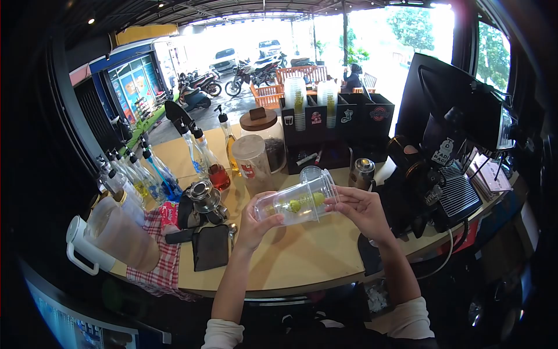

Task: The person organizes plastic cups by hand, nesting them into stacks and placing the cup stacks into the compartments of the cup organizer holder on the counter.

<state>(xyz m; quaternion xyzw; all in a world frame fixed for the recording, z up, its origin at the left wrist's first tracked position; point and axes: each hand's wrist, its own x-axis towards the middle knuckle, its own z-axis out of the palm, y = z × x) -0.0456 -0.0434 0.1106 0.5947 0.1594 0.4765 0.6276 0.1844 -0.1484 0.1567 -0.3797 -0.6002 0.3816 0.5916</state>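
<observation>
- Far left: cloudy, smooth-walled plastic pitcher (125,232), white-handled, beside soft red-and-white checked cloth (170,241) draped over the edge of the pale, smooth worktop (302,264).
- Next along: shiny, rounded metal pot (204,200).
- Left hand (251,222): fingers curled round the base end of clear plastic cups (295,205).
- Centre: same cups, thin, slick, tapered, green-printed, apparently nested; tipped nearly sideways above the worktop. Step in hand, probably: parting or adjusting the stack. Next move seemingly calls for steady hold, light straight pressure; thin walls liable to buckle.
- Right hand (366,212): fingers gripping the rim end.
- Far right: ribbed metal drip tray (459,189).
</observation>
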